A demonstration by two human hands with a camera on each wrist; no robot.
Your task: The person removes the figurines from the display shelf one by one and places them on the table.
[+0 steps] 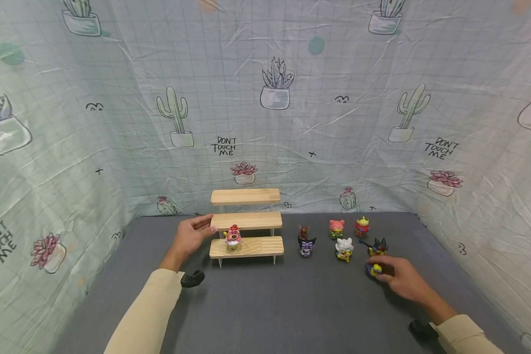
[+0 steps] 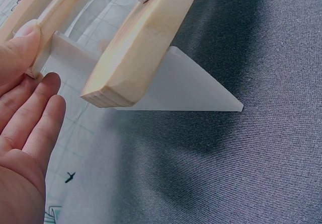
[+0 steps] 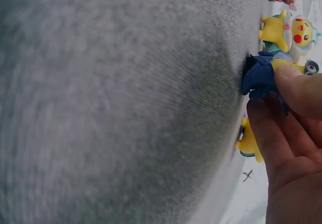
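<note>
A three-tier wooden display stand (image 1: 246,221) with clear side supports stands left of centre in the head view. At its left end my left hand (image 1: 190,240) grips the middle tier, thumb on top and fingers below, as the left wrist view shows. A pink bear figurine (image 1: 233,238) sits on the lowest tier. Over on the right, my right hand (image 1: 402,278) pinches a small blue and yellow figurine (image 3: 260,75) between thumb and fingers, low over the dark tabletop. Part of that figurine is hidden by the thumb.
Several figurines stand right of the stand: a purple-and-black one (image 1: 306,248), a brown one (image 1: 303,231), a pink one (image 1: 336,228), a red-and-green one (image 1: 362,227), a white-hooded yellow one (image 1: 344,250) and a dark-eared one (image 1: 377,247). A cactus-print cloth (image 1: 292,157) hangs behind.
</note>
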